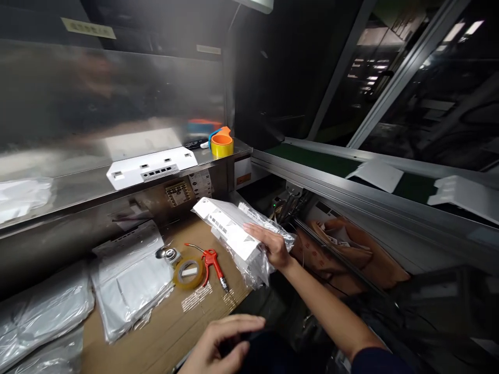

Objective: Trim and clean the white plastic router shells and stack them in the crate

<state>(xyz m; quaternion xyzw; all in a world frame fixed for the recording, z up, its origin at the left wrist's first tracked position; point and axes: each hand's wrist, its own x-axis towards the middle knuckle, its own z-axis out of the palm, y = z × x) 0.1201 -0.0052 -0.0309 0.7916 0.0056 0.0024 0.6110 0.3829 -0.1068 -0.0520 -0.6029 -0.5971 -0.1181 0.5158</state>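
My right hand (273, 246) grips a white plastic housing (230, 223) with a row of port openings along its edge. Its fingers lie over the top face; the thumb is hidden beneath. Clear plastic bag (251, 270) film hangs around the housing, which is tilted above the right edge of the cardboard-covered bench (156, 332). Nearer to me, my left hand (226, 340) holds nothing, its fingers bent and the thumb apart from them. A red air blow gun (212, 262) and a roll of brown tape (189, 274) lie on the cardboard between the bags and the housing.
Stacks of bagged white parts (130, 280) lie at the left. On the metal shelf (78, 195) stand another white housing (152, 169) and a yellow tape roll (222, 148). White parts (376, 176) rest on a green conveyor (312, 158) at right, above a brown carton (351, 249).
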